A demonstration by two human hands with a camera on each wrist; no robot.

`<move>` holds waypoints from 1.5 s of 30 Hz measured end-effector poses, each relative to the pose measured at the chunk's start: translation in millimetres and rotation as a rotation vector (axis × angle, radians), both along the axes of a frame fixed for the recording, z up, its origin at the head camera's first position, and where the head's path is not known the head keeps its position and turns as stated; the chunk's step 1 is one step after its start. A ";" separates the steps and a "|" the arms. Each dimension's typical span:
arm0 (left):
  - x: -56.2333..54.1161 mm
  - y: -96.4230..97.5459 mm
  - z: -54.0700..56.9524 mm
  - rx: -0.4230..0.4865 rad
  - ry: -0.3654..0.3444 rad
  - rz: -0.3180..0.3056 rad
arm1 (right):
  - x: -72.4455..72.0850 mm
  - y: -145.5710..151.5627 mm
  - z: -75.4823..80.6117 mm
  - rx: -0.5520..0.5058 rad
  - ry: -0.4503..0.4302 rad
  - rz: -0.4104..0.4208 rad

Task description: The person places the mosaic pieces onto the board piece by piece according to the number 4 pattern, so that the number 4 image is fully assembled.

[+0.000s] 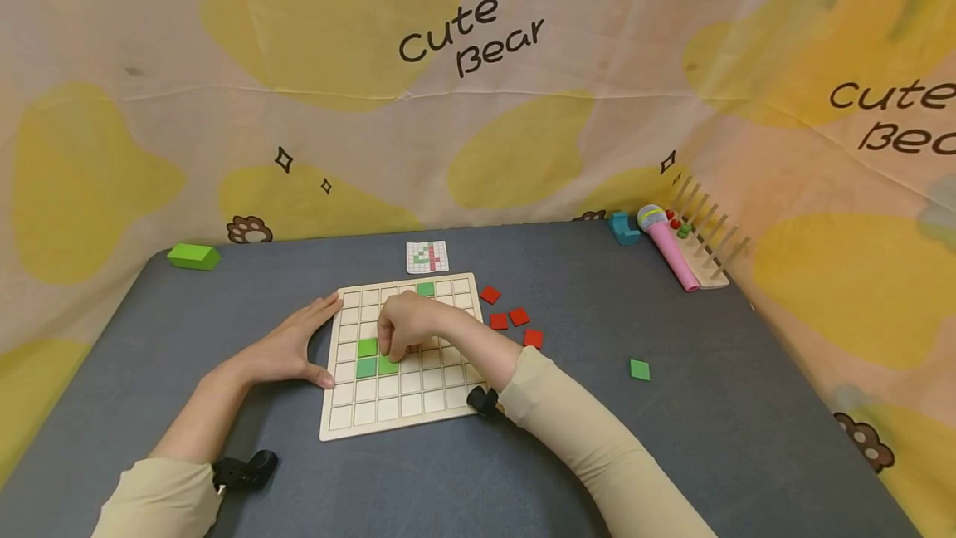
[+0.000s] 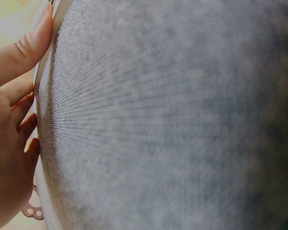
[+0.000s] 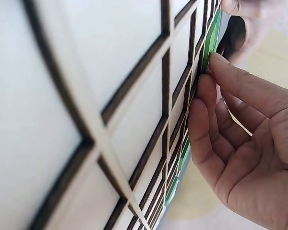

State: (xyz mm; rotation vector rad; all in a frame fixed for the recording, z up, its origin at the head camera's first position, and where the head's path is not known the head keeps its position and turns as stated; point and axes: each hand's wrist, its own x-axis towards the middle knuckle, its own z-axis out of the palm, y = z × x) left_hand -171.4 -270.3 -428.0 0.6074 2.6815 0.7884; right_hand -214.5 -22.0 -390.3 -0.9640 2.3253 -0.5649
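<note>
A pale wooden grid board (image 1: 407, 428) lies on the dark table, with several green tiles in its squares. My left hand (image 1: 287, 349) rests at the board's left edge, thumb spread from the straight fingers; in the left wrist view the left hand (image 2: 9, 124) shows at the frame's side. Over the middle-left squares, my right hand (image 1: 411, 324) bends down with curled fingers, its tips at a green tile (image 1: 388, 364). Close up in the right wrist view, the thumb of the right hand (image 3: 249, 139) touches a green tile (image 3: 210, 40), with the curled fingers against the board.
Several red tiles (image 1: 519, 317) lie right of the board, and a loose green tile (image 1: 639, 370) farther right. Behind it is a pattern card (image 1: 426, 257). A green block (image 1: 194, 256), blue block (image 1: 623, 228), pink microphone (image 1: 672, 251) and pegged wooden stand (image 1: 713, 280) lie near the back.
</note>
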 end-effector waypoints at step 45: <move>0.0 2.4 1.5 -0.013 0.019 -0.007 | -11.2 200.2 44.9 -0.105 0.041 -0.178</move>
